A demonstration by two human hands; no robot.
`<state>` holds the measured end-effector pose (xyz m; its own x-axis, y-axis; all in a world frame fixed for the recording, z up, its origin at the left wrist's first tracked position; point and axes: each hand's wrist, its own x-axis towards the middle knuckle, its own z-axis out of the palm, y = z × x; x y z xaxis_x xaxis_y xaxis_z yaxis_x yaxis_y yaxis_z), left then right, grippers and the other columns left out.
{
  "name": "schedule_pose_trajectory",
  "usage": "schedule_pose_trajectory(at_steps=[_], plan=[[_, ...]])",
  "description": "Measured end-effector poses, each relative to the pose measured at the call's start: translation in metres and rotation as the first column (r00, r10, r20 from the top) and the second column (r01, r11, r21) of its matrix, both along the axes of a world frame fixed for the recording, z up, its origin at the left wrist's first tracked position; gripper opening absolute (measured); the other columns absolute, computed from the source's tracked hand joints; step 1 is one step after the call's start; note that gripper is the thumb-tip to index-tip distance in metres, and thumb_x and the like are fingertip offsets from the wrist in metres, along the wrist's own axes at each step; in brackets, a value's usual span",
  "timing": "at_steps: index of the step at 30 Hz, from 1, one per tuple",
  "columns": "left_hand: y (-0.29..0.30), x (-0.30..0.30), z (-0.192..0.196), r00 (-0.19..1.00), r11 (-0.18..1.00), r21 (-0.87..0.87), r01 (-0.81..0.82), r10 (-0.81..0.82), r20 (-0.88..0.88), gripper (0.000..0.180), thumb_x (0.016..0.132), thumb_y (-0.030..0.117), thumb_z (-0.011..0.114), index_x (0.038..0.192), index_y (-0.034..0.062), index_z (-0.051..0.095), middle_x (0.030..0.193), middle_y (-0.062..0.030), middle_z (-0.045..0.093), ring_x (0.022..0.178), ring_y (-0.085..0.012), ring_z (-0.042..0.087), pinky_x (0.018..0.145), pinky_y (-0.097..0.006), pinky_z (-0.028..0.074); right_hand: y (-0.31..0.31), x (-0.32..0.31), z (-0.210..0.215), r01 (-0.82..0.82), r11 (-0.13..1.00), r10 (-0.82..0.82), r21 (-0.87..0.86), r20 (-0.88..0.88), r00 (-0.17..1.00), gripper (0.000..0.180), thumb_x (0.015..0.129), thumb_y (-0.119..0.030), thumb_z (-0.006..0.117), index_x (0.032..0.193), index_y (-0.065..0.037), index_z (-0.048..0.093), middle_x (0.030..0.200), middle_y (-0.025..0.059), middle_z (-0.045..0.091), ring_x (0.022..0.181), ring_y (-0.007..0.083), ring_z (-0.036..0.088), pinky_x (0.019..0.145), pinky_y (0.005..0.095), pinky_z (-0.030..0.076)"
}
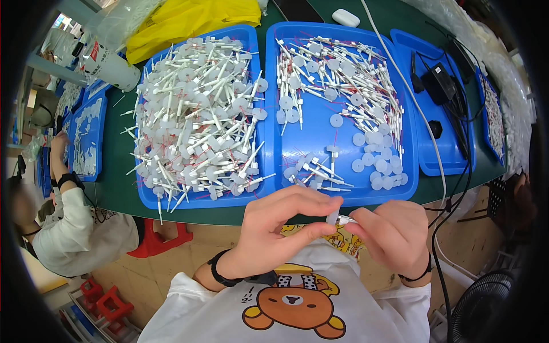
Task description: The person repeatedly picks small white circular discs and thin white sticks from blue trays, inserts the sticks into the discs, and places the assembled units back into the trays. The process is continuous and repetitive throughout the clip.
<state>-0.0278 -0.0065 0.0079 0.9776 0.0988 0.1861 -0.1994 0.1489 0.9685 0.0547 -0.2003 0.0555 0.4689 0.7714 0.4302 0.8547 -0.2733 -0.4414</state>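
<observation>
Left hand (274, 228) pinching small white disc (332, 218) at fingertips, 6 o'clock of frame, below desk (123, 171) edge. Right hand (392, 234) clenched on thin white stick (345, 219), tip meeting disc. Both parts judged feather-light, stiff plastic, slippery, easily dropped; best held by disc rim and stick shaft. Disc round, flat, translucent white; stick slim, pale. At 11 o'clock, left blue tray (150, 197) heaped with assembled pieces; at 1 o'clock, middle blue tray (311, 148) with loose discs and sticks.
</observation>
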Motion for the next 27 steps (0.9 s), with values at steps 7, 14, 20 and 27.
schedule_pose_trajectory(at_steps=[7,14,20,27], plan=[[-0.005,-0.005,-0.002,0.997,0.999,0.052,-0.009,0.005,0.076,0.026,0.077,-0.002,0.081,0.101,-0.0031,0.072,0.100,-0.0147,0.073,0.094,-0.0257,0.071,0.083,-0.036,0.056,0.002,-0.021,-0.018,0.172,0.968,-0.043,0.182,-0.554,0.831,0.011,0.083,-0.003,0.075,0.092,0.002,0.069,0.059,0.0065,0.056,0.045,0.0173,0.050,0.043,0.0279,0.036],[0.006,0.012,-0.003,0.993,0.853,0.511,-0.107,0.062,0.104,0.027,0.078,0.003,0.080,0.103,0.0024,0.071,0.100,-0.0092,0.072,0.094,-0.0267,0.067,0.083,-0.036,0.054,0.012,-0.018,-0.028,0.308,0.951,-0.244,0.004,-0.600,0.762,0.010,0.086,-0.005,0.074,0.093,0.000,0.069,0.069,0.0090,0.063,0.051,0.0209,0.053,0.048,0.0300,0.039],[0.013,0.014,0.002,0.975,0.609,0.761,-0.222,0.152,0.162,0.035,0.077,0.000,0.075,0.111,0.0065,0.068,0.111,-0.0063,0.068,0.113,-0.0307,0.058,0.098,-0.042,0.046,0.006,0.020,-0.039,0.436,0.878,-0.453,-0.196,-0.046,0.891,0.018,0.081,-0.004,0.075,0.097,-0.001,0.068,0.080,0.0101,0.057,0.076,0.0269,0.057,0.065,0.0378,0.047],[0.019,0.013,0.004,0.972,0.653,0.720,-0.234,0.132,0.197,0.037,0.078,-0.003,0.072,0.114,0.0069,0.068,0.113,-0.0067,0.067,0.111,-0.0312,0.060,0.096,-0.042,0.048,0.001,0.033,-0.038,0.358,0.878,-0.389,-0.319,-0.038,0.920,0.024,0.076,-0.002,0.075,0.098,-0.002,0.063,0.089,0.0117,0.055,0.086,0.0298,0.058,0.071,0.0400,0.048]])
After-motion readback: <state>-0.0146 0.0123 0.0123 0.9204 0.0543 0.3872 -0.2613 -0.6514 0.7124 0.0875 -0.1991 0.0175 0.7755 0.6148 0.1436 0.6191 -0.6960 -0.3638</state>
